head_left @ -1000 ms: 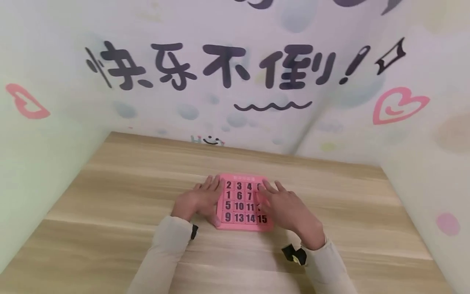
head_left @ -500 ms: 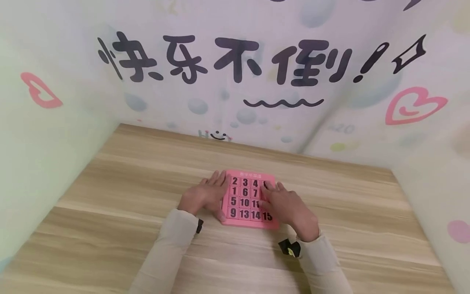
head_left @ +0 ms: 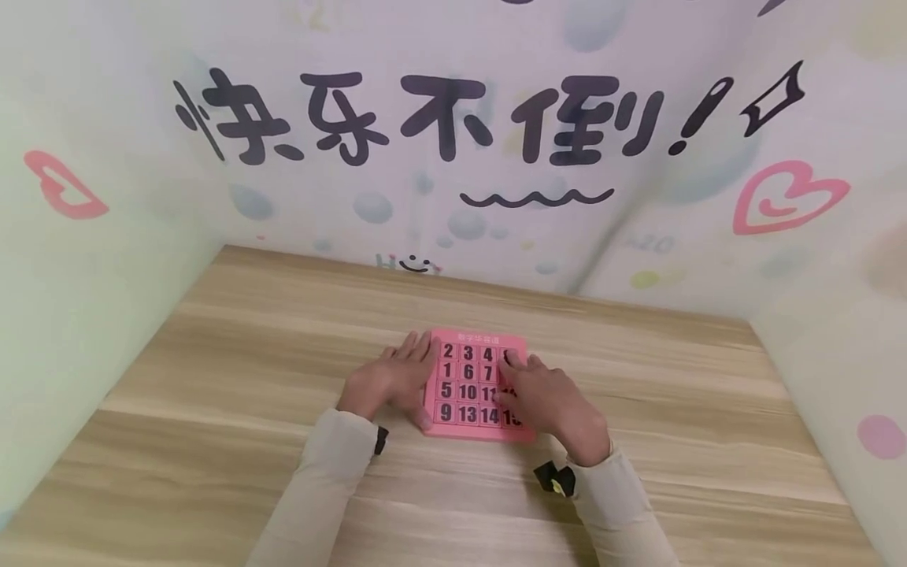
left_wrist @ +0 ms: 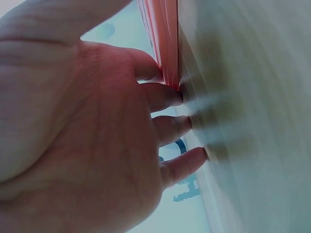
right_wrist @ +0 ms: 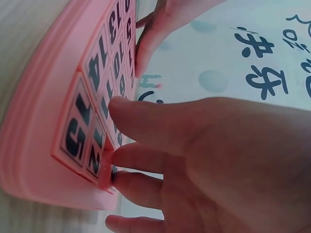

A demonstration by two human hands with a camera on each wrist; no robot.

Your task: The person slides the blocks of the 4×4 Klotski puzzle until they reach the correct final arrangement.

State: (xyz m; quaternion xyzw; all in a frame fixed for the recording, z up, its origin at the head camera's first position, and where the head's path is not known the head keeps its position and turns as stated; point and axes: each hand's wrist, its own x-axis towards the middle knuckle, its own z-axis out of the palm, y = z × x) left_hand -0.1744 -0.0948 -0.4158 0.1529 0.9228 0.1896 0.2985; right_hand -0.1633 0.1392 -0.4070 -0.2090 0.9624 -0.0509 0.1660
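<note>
Touching puzzle (head_left: 468,381) at edge, left hand (head_left: 390,382)

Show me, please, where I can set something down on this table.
The wooden tabletop is bare left of the left hand, right of the right hand, and between the number sliding puzzle and back wall. Crowded: the puzzle's sides, where both hands rest.

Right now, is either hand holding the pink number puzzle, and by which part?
Neither plainly grips it: the left hand braces the pink number puzzle along its left edge, and the right hand touches tiles toward its right side.
</note>
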